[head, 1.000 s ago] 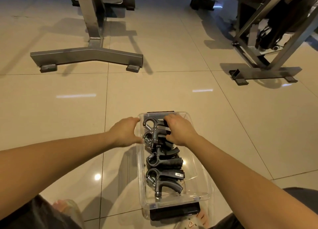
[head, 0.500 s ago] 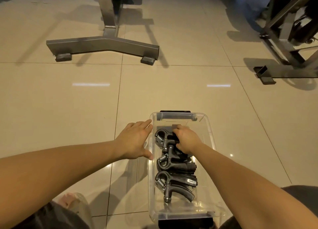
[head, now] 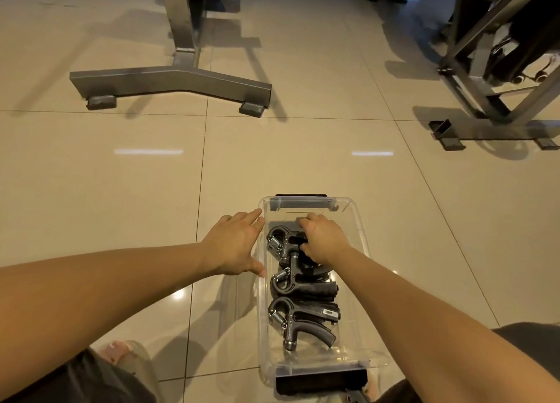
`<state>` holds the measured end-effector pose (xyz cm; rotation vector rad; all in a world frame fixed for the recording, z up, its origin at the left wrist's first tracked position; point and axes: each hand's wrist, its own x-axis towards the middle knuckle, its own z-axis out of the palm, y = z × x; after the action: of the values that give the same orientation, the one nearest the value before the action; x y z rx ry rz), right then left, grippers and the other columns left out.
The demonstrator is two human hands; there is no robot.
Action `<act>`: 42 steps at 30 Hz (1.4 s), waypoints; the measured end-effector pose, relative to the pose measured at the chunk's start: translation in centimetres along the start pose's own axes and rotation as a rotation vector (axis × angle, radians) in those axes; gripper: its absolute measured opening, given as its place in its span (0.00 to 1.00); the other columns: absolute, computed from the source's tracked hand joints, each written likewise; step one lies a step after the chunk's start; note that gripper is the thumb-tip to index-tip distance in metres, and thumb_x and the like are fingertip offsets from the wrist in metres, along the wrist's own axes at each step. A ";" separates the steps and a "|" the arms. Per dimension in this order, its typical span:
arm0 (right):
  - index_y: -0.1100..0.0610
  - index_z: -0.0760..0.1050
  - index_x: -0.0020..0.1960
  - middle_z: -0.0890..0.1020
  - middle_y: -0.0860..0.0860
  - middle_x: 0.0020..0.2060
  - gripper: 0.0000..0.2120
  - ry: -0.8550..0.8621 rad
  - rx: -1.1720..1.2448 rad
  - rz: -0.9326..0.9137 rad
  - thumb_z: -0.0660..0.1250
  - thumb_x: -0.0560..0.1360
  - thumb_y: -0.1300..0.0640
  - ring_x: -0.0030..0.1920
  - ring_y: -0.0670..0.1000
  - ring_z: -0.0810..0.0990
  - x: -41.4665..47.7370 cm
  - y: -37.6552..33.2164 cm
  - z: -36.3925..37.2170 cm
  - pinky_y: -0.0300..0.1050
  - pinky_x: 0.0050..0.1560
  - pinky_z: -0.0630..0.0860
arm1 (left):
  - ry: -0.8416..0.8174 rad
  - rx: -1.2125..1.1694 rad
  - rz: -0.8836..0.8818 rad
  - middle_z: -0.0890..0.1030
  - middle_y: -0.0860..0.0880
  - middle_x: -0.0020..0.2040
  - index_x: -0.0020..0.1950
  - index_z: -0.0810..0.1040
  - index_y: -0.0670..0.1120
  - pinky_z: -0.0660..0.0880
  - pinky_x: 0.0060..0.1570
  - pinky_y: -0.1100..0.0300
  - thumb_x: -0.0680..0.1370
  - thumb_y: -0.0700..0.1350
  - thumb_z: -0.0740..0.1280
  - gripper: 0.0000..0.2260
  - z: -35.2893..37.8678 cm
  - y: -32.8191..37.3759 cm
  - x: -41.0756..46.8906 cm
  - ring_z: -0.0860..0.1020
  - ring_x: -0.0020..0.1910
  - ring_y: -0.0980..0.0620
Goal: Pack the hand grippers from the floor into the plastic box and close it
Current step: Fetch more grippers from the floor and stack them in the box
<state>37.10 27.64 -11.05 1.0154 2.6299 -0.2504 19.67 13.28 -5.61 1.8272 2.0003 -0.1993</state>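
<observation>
While the hand grippers (head: 303,317) lie in a row inside the open plastic box (head: 365,245) at your 6 o'clock, your right hand (head: 322,240) curls around the handles of the one at the 12 o'clock end. Your left hand (head: 236,245), fingers straight and holding nothing, rests against the box's 9 o'clock wall. A metal stand (head: 169,81) is on the floor at 11 o'clock.

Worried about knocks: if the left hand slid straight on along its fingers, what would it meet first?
Probably the far-left rim corner of the plastic box; fingertips of the left hand look almost against it.
</observation>
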 end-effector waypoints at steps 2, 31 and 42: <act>0.56 0.73 0.68 0.75 0.54 0.63 0.20 0.039 0.034 0.017 0.69 0.77 0.55 0.63 0.57 0.75 -0.7 -0.7 -2.1 0.52 0.58 0.75 | 0.019 0.004 0.005 0.55 0.46 0.82 0.79 0.59 0.47 0.61 0.74 0.47 0.67 0.70 0.72 0.49 -0.5 0.2 -0.3 0.60 0.78 0.44; 0.56 0.76 0.67 0.79 0.54 0.64 0.24 0.302 0.381 -0.363 0.75 0.74 0.52 0.59 0.55 0.79 -13.0 -43.6 -17.8 0.51 0.58 0.78 | 0.294 -0.289 -0.594 0.76 0.48 0.67 0.67 0.77 0.47 0.74 0.53 0.56 0.71 0.58 0.77 0.29 -7.5 -20.9 -42.8 0.76 0.61 0.47; 0.58 0.76 0.67 0.80 0.55 0.62 0.22 0.095 0.202 -0.640 0.73 0.76 0.52 0.60 0.55 0.78 -7.3 -71.0 -16.4 0.50 0.58 0.77 | 0.443 -0.410 -1.036 0.78 0.48 0.62 0.64 0.77 0.49 0.77 0.48 0.53 0.70 0.59 0.77 0.27 2.9 -38.6 -62.9 0.77 0.54 0.48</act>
<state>-9.55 -24.59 10.48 0.2013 2.9871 -0.6298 -14.54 -50.27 10.11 0.4875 2.8488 0.3335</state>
